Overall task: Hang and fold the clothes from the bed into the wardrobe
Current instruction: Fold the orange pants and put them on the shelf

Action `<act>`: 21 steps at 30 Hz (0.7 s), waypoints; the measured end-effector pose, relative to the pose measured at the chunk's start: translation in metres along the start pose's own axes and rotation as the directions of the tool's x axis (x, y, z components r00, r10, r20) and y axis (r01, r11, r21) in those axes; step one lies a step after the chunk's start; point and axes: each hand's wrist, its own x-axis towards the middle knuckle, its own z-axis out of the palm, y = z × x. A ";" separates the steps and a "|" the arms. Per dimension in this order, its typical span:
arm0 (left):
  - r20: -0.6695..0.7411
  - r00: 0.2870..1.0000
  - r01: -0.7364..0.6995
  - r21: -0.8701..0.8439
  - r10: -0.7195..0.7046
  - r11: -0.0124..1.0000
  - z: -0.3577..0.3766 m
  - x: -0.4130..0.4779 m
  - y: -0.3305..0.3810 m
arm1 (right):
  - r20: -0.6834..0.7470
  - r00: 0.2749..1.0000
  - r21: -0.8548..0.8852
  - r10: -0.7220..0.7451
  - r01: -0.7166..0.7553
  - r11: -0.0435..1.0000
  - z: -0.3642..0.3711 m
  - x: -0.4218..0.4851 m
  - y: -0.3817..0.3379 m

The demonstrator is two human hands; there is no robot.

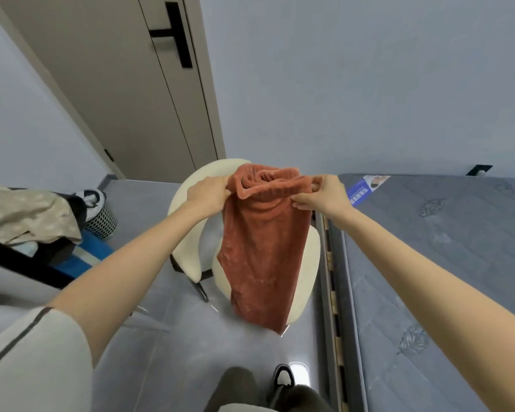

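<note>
Both hands [208, 194] [318, 194] pinch the top corners of the towel [265, 248], which hangs lengthwise straight down over the chair [191, 263].

Upper garment: a short-sleeved top, off-white. The left sleeve [33, 361] ends above the elbow, and one thin dark line of piping runs slantwise across it. A strip of similar pale cloth, apparently the hem [241, 408], shows at the bottom edge. Both forearms are bare, as are the left hand [208, 194] and right hand [321, 194]. Trousers [235, 388]: dark olive-grey, with no pattern discernible. Footwear: one shoe [283, 377] is in view, black with a white panel towards the toe.
</note>
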 end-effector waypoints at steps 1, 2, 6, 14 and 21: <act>0.063 0.998 0.026 -0.054 -0.022 0.998 0.001 0.016 0.002 | -0.013 1.000 -0.001 0.004 -0.004 1.000 0.001 0.014 0.002; 0.131 0.991 0.063 -0.170 -0.041 0.983 0.004 0.032 0.003 | -0.025 1.000 -0.006 0.009 -0.009 1.000 0.001 0.028 0.005; 0.385 0.919 0.332 -0.640 -0.085 0.693 0.018 0.091 0.006 | -0.071 0.997 -0.104 0.022 -0.030 0.994 0.003 0.088 0.018; 0.615 0.788 0.577 -0.740 0.001 0.346 0.080 0.207 -0.018 | -0.049 0.995 -0.083 0.085 -0.089 0.993 0.023 0.192 0.055; 0.729 0.685 0.727 -0.684 -0.010 -0.063 0.138 0.265 -0.010 | -0.116 0.957 -0.070 0.267 -0.276 0.959 0.032 0.257 0.119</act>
